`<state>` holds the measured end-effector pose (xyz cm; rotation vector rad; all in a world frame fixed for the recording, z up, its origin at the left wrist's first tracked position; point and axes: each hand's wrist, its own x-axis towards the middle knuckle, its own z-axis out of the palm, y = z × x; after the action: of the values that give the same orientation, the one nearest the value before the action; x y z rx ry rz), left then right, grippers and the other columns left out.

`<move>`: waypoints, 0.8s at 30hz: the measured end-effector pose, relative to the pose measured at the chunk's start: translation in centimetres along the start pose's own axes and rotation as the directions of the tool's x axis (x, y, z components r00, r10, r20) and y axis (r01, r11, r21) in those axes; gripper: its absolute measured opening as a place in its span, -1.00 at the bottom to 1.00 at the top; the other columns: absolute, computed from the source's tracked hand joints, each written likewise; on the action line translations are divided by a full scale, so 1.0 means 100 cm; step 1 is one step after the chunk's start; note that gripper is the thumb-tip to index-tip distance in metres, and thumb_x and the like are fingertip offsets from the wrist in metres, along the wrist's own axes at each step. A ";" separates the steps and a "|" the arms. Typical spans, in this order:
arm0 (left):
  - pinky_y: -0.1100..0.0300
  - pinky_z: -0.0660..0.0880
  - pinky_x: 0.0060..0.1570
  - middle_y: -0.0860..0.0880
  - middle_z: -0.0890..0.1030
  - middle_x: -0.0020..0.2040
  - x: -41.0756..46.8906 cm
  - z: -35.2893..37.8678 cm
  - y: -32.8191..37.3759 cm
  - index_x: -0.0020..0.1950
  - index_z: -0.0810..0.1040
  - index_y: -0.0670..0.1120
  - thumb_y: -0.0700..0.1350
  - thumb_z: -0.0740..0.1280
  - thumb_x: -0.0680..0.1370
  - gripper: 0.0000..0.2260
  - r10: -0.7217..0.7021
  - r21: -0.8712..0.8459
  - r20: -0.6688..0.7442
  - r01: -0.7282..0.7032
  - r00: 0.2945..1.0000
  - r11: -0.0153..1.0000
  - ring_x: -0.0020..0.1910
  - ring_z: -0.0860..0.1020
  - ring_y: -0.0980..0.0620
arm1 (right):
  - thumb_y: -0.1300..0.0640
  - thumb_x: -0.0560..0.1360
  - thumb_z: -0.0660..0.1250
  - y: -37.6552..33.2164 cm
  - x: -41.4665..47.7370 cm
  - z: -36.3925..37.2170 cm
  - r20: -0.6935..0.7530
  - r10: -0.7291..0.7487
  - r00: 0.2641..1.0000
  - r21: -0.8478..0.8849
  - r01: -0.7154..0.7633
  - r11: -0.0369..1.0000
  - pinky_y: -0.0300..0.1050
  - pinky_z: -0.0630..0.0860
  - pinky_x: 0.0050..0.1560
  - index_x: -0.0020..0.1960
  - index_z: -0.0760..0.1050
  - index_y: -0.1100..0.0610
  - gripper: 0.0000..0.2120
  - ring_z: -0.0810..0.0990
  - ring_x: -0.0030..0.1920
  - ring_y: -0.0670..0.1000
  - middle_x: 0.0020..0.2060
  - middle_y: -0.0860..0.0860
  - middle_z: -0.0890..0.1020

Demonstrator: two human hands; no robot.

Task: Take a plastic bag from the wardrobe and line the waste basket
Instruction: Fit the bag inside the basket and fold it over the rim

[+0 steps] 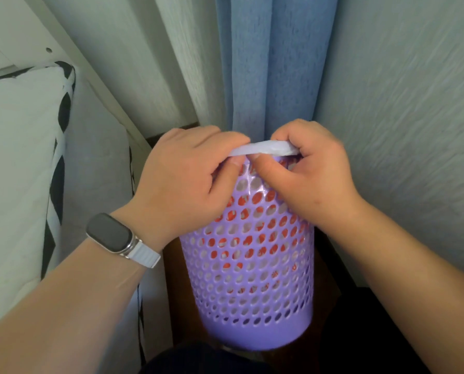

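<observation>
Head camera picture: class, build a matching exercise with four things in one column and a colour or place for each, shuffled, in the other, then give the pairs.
Things:
1 waste basket
2 curtain
3 watch
4 plastic bag

Descriptions:
A on the left wrist
B blue, hanging behind the basket
C purple, full of round holes
D pale strip pinched by left hand and right hand

Pairs: 1-C, 2-B, 3-A, 4-D

A blue curtain (pixel 252 63) is hanging in folds down the middle of the view, between pale textured wall panels (pixel 401 103). At the left, a white cushion with black diamond trim (pixel 17 163) is resting against a grey upholstered seat (pixel 98 171) below a white painted frame (pixel 36 36). Dark brown floor (pixel 177 292) is showing underneath, in soft, even light.
</observation>
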<state>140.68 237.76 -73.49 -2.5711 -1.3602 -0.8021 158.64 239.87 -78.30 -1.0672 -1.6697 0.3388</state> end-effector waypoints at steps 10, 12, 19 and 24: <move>0.17 0.38 -0.15 0.03 0.55 -0.18 -0.002 0.000 -0.012 -0.01 0.59 -0.14 -0.15 0.22 0.50 -0.82 -0.090 -0.077 -0.013 0.089 0.996 0.993 -0.14 0.52 -0.03 | -0.01 0.52 0.32 0.014 0.009 -0.013 0.115 -0.100 0.988 0.071 0.093 0.993 0.10 0.48 -0.04 -0.03 0.62 0.17 -0.75 0.58 -0.14 0.08 -0.17 0.07 0.65; 0.19 0.36 -0.16 0.04 0.53 -0.20 -0.002 -0.001 -0.013 -0.04 0.59 -0.14 -0.17 0.23 0.49 -0.84 -0.111 -0.100 -0.034 0.107 0.993 0.989 -0.17 0.50 0.01 | 0.02 0.54 0.30 0.019 0.010 -0.014 0.108 -0.083 0.991 0.086 0.074 0.994 0.09 0.48 -0.01 -0.03 0.62 0.17 -0.77 0.58 -0.11 0.07 -0.16 0.05 0.65; 0.43 0.30 -0.17 0.24 0.44 -0.27 -0.004 0.000 -0.015 -0.09 0.58 -0.14 -0.23 0.25 0.52 -0.89 -0.201 -0.182 -0.092 0.182 0.975 0.966 -0.23 0.40 0.19 | 0.06 0.56 0.23 0.019 0.010 -0.014 0.121 -0.019 0.993 0.177 -0.003 0.984 -0.04 0.48 0.06 0.02 0.61 0.16 -0.76 0.58 -0.04 0.00 -0.12 -0.08 0.61; 0.39 0.31 -0.16 0.13 0.46 -0.26 -0.005 0.000 -0.013 -0.09 0.58 -0.16 -0.22 0.25 0.52 -0.88 -0.158 -0.169 -0.076 0.143 0.985 0.975 -0.23 0.42 0.14 | -0.05 0.53 0.23 0.013 0.010 -0.010 0.109 0.108 0.988 0.247 -0.132 0.960 -0.18 0.43 -0.18 -0.23 0.48 -0.10 -0.83 0.51 -0.30 -0.16 -0.32 -0.13 0.54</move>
<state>139.37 238.17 -73.91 -2.5364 -1.5366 -1.0822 160.12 241.08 -78.15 -0.9735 -1.5968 0.6735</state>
